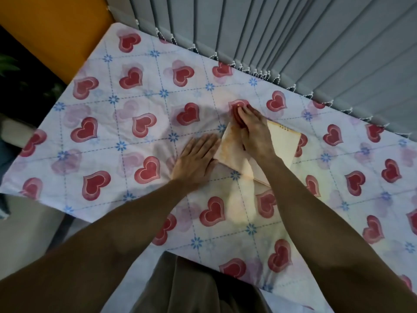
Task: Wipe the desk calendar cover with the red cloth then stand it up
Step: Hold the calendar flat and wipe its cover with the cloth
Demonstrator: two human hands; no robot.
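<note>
Calendar (pixel 285 143) lies flat right of centre on your heart-print tabletop (pixel 135 123). Your left hand (pixel 196 158) rests open and flat just beside its left edge, holding nothing. Farther up, your right hand (pixel 252 129) presses across the cover, fingers over something red (pixel 237 111); whether the grip closes on it, you cannot tell.

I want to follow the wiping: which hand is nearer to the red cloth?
Right. The right hand presses the red cloth under its fingers; the left hand lies flat beside the desk calendar, apart from the cloth.
</note>
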